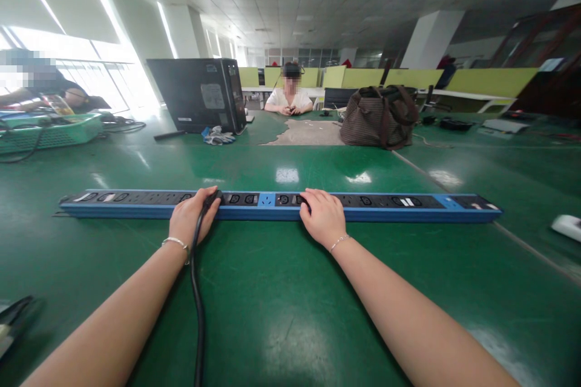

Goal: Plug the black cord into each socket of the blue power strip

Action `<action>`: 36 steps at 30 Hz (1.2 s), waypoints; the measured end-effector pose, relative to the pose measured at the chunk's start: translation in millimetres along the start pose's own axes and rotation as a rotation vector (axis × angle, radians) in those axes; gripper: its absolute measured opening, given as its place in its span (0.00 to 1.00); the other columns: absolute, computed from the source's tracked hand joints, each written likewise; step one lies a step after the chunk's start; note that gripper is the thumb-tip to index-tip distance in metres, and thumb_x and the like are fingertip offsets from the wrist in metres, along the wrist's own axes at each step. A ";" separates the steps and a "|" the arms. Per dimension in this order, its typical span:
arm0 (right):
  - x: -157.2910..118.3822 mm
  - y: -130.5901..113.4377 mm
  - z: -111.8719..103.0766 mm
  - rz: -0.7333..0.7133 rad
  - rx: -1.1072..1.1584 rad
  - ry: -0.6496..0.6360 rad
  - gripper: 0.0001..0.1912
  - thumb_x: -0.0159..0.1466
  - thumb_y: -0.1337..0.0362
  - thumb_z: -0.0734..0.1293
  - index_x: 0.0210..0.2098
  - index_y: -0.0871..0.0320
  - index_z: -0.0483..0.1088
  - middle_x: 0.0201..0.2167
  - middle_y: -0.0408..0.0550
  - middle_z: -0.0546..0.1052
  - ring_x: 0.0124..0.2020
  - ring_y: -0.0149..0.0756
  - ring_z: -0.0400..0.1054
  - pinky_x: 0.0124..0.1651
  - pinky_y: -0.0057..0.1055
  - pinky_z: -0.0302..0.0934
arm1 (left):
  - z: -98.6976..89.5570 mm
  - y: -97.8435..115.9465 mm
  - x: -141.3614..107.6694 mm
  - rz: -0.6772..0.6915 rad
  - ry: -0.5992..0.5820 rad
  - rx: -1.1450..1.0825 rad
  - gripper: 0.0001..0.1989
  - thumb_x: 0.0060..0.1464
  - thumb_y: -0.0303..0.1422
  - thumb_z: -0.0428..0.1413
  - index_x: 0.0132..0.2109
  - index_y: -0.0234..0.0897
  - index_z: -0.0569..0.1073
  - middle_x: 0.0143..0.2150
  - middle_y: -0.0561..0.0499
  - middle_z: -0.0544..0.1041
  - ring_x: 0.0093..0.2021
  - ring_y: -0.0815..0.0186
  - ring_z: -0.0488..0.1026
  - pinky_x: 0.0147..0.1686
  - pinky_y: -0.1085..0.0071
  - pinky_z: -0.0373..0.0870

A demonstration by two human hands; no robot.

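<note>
A long blue-and-black power strip (267,213) lies crosswise on the green table, its several sockets facing up. At its left half, my left hand (188,217) is closed around a black plug (213,197) at one of the sockets; whether the plug is fully seated cannot be seen. From this plug a thick black cable (198,302) runs over the hand's inner side and down toward me. Right of the strip's middle, my right hand (324,217) grips the strip, with fingers curled over its top and the thumb at the near side.
Beyond the strip are a black computer case (195,97), gloves (218,135) and a brown bag (379,118). A green basket (68,133) stands at left. A white object (567,227) lies at the right edge. One person (290,97) sits opposite; another is at far left.
</note>
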State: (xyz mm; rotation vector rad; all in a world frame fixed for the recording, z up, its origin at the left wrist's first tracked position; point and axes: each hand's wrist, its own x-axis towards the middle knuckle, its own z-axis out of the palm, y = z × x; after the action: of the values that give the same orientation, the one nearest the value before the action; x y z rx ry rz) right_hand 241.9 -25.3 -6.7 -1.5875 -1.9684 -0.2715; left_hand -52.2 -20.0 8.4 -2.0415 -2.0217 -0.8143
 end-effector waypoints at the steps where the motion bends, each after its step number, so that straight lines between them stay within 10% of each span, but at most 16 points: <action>1: 0.0 0.0 0.0 0.001 0.001 0.001 0.17 0.63 0.61 0.57 0.47 0.54 0.71 0.52 0.46 0.73 0.54 0.39 0.62 0.55 0.38 0.51 | 0.4 -0.7 -0.1 0.008 0.005 -0.003 0.21 0.57 0.44 0.45 0.53 0.42 0.67 0.45 0.47 0.78 0.44 0.58 0.75 0.45 0.65 0.67; 22: 0.7 -1.9 0.3 0.021 0.009 0.007 0.16 0.63 0.62 0.57 0.46 0.54 0.72 0.51 0.47 0.73 0.53 0.39 0.63 0.54 0.38 0.51 | 4.3 1.4 -0.8 -0.033 0.060 -0.128 0.18 0.55 0.44 0.47 0.49 0.41 0.69 0.40 0.48 0.78 0.42 0.59 0.75 0.43 0.68 0.67; 36: 0.8 -1.5 0.6 0.015 0.016 0.014 0.16 0.62 0.62 0.58 0.46 0.55 0.72 0.51 0.46 0.74 0.53 0.39 0.63 0.54 0.38 0.50 | -3.2 -13.9 3.7 -0.308 0.327 -0.297 0.19 0.52 0.44 0.53 0.49 0.44 0.68 0.36 0.50 0.76 0.33 0.63 0.73 0.33 0.68 0.66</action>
State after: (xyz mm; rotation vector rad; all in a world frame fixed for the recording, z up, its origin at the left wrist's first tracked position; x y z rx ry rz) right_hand 240.2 -24.6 -6.5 -1.5855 -1.9431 -0.2591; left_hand -66.6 -17.2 9.3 -1.5971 -2.1473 -1.4773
